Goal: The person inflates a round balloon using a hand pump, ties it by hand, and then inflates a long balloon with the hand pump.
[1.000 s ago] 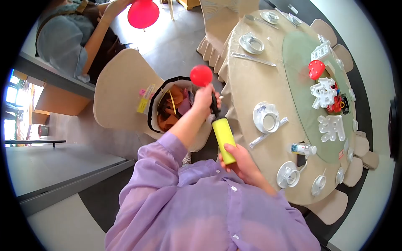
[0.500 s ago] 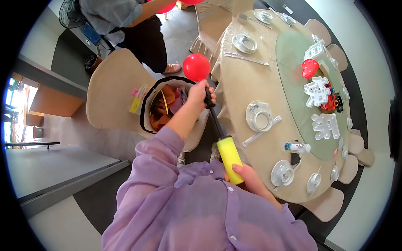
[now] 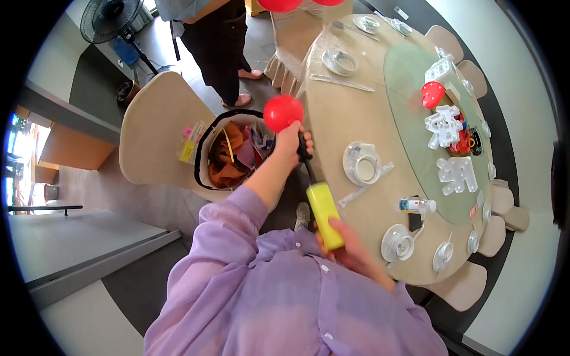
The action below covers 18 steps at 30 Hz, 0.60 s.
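A yellow hand pump [image 3: 325, 215] slants in front of my shirt. My left hand [image 3: 291, 144] is closed round its black handle [image 3: 303, 148] at the upper end, with some of the dark rod showing below. Just above my left fingers sits a small inflated red balloon [image 3: 283, 113]; its neck is hidden by the hand. My right hand [image 3: 349, 240], slightly blurred, wraps round the lower part of the yellow body.
A bag [image 3: 205, 169] of colourful material rests on a beige chair [image 3: 157, 133] at left. On the right, a round table [image 3: 332, 124] bears wrapped dishes, a bottle [image 3: 417, 205] and white frames [image 3: 457, 175]. Beyond stand another person [image 3: 217, 47], red balloons [image 3: 280, 5] and a fan [image 3: 113, 18].
Against half a second ago, less of the pump's rod shows between handle and yellow body. The view has shifted, and the other person appears further right, with more of the legs visible.
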Available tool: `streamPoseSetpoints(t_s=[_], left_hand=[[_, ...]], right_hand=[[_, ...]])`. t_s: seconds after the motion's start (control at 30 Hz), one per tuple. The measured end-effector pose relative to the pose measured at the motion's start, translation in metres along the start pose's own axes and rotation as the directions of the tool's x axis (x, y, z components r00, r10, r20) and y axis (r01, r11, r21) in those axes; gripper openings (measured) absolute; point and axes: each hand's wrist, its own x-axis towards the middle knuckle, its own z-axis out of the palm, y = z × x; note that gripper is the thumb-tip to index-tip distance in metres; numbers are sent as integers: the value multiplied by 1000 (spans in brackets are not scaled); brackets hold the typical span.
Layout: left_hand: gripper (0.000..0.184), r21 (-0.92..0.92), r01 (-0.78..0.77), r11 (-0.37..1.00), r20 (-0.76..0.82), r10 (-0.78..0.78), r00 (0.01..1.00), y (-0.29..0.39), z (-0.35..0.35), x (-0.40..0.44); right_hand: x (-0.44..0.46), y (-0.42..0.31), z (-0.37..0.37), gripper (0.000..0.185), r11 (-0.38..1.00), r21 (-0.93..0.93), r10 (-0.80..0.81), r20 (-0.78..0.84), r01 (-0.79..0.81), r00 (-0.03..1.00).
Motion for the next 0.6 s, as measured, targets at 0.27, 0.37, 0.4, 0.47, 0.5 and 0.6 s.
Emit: streamPoseSetpoints(t_s=[0.27,0.37,0.4,0.47,0.5,0.6], left_hand=[[13,63,-37,997,9,37,999,34,11,5],[20,28,-15,999,25,14,1000,4,9,-1],[20,55,5,998,35,-7,999,-5,12,-8],[16,110,4,994,56,-10,998,-13,11,-11],[14,109,5,994,10,-6,1000,-9,9,-11],[12,56,-10,998,6,10,1000,21,-23,24]], right_hand=[[-22,-1,4,30,999,37,7,42,-9,999],[-4,2,0,29,998,9,-66,66,65,996],[15,2,-5,29,993,-13,-114,119,116,986],[41,0,-6,29,984,-26,-175,97,178,980],[44,-2,-3,29,988,8,-153,116,153,981],[7,2,8,30,997,16,-82,102,81,991]])
